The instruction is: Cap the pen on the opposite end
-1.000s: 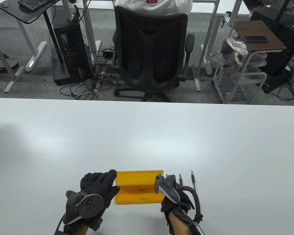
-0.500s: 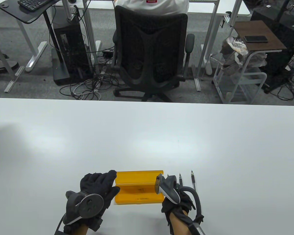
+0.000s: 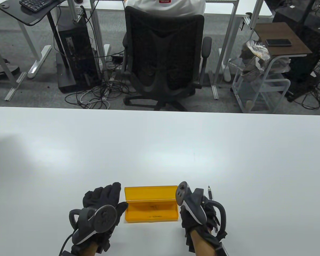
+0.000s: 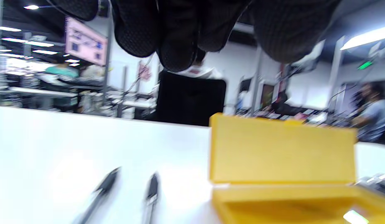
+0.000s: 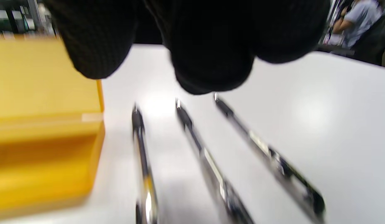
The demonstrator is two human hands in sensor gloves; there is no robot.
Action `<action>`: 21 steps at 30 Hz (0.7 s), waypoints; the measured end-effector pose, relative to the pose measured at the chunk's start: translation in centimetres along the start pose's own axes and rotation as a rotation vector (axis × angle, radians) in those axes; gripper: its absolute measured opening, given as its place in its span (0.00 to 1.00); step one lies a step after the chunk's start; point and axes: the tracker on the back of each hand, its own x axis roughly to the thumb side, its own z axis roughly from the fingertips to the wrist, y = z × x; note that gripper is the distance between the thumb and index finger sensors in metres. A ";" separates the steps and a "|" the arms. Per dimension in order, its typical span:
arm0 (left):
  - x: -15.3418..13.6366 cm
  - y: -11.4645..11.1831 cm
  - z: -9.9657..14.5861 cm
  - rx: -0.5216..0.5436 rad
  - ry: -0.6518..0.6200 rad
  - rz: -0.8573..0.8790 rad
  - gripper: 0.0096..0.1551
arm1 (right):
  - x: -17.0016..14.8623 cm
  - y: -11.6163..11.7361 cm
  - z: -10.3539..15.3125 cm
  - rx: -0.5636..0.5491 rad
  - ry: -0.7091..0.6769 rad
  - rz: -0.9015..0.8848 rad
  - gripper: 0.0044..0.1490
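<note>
Three black pens lie side by side on the white table right of an open yellow case (image 3: 149, 196): the left pen (image 5: 142, 146), the middle pen (image 5: 201, 149) and the right pen (image 5: 260, 144). In the table view only the tip end of one pen (image 3: 210, 192) shows past my right hand (image 3: 206, 209). My right hand hovers over the pens; its fingertips (image 5: 211, 62) hang just above them and hold nothing. My left hand (image 3: 106, 196) rests left of the case, fingers stretched out, holding nothing. Two dark slim objects (image 4: 152, 189) lie blurred below it.
The yellow case (image 4: 282, 155) stands with its lid upright between my hands; it also shows in the right wrist view (image 5: 40, 124). The white table (image 3: 160, 149) stretches far beyond it. An office chair (image 3: 164, 53) stands behind the far edge.
My left hand has drawn left and back, off the case's left end. My right hand has moved right from the case over the pens and now covers two of them.
</note>
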 end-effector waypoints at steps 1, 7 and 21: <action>0.0 0.0 0.0 -0.019 0.013 0.000 0.46 | -0.1 -0.4 0.2 -0.032 -0.004 -0.006 0.47; -0.1 -0.8 -0.3 -0.244 -0.037 0.163 0.58 | 0.2 -1.2 1.0 -0.044 -0.172 -0.066 0.52; -0.5 -1.7 -0.4 -0.240 -0.015 0.129 0.49 | -0.1 0.0 0.5 0.053 -0.144 0.018 0.57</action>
